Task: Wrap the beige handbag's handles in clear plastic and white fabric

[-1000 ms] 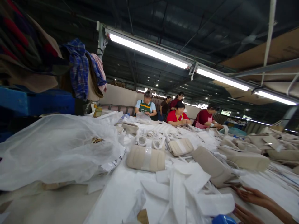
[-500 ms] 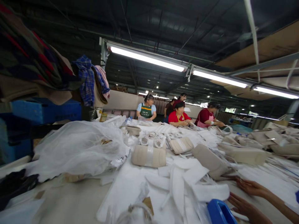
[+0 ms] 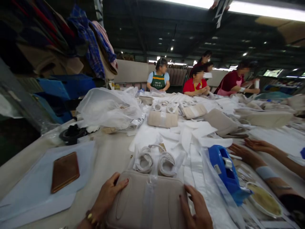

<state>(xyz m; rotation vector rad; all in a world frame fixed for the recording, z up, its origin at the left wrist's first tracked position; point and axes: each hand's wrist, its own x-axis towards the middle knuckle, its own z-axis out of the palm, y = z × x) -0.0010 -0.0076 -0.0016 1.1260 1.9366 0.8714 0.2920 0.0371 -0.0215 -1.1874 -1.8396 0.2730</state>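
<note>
A beige bag [image 3: 128,200] with a clear strip round its middle lies at the bottom centre, two coiled white handles [image 3: 144,161] at its far edge. My left hand [image 3: 108,194] grips its left side, thumb on top. At the right side, my right hand [image 3: 196,206] has its fingers bent round the edge. Beyond it rests a similar wrapped beige bag [image 3: 154,119], with white sheets [image 3: 188,133] around it.
A brown phone case [image 3: 64,171] lies on pale sheets at left. To the right stand a blue tape dispenser [image 3: 225,171] and a round dish [image 3: 265,200], near another person's hands [image 3: 247,156]. Plastic bags [image 3: 107,106] are heaped behind; several people stand across the table.
The view has tipped down and turned left. Both my hands and the beige bag between them have come into view. A person at the back right has raised a hand with something white.
</note>
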